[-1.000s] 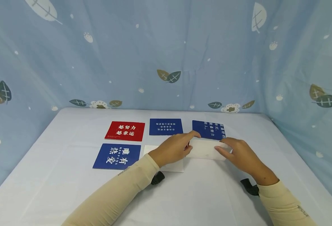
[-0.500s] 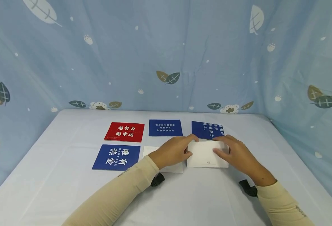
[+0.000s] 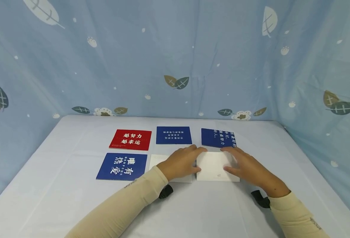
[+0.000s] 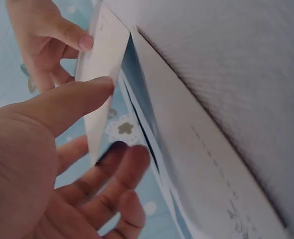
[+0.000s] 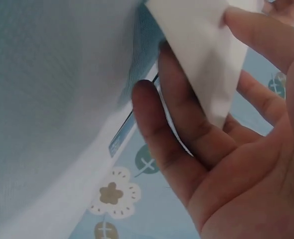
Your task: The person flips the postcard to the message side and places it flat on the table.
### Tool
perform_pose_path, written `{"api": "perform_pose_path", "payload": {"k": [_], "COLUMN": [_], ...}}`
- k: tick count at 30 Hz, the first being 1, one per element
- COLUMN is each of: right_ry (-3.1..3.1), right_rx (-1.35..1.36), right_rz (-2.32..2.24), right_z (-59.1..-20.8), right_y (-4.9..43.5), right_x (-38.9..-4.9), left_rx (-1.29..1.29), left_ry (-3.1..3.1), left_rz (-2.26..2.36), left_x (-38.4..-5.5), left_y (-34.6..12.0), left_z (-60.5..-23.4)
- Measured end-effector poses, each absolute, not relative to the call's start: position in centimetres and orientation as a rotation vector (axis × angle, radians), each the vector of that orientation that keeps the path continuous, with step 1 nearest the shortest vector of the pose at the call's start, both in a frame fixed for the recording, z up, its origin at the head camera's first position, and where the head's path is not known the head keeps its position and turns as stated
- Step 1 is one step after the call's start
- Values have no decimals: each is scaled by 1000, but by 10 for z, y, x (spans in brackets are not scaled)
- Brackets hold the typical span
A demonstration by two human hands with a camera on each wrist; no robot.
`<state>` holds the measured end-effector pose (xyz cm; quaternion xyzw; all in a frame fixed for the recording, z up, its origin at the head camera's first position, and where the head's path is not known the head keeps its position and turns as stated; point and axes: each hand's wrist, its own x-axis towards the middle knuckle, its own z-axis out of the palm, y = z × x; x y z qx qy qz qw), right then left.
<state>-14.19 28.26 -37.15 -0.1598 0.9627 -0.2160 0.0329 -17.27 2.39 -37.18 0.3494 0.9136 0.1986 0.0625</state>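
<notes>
A white card with small print near its lower edge lies between both hands at the right of the front row, tilted in the wrist views. My left hand holds its left side, thumb on the white face and a finger behind. On its right side, the thumb of my right hand presses the face, with fingers behind the card. Another white card lies flat, partly hidden by the left hand and forearm. Behind the hands lies a blue card with white characters.
A red card and a blue card lie in the back row. Another blue card sits front left. Black wrist-worn pieces hang under the forearms. A blue patterned curtain borders the white table.
The white card between the hands has tipped toward me, so more of its face shows. The right hand has shifted slightly left along it; the other cards keep their places.
</notes>
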Motion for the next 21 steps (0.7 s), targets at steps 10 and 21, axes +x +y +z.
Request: {"api": "perform_pose_path", "payload": {"k": [10,21], "right_ry": [2937,2992], "right_rx": [-482,-525], "right_rz": [-549,-367], "right_z": [-376,-367], "right_y": [283,286], "right_x": [-142,-143], "left_rx": [1063,1146], "left_ry": [2752,2758], "left_rz": [417,236], "left_x": [-168,-165], "left_y": [24,24], "left_z": [-377,-377]}}
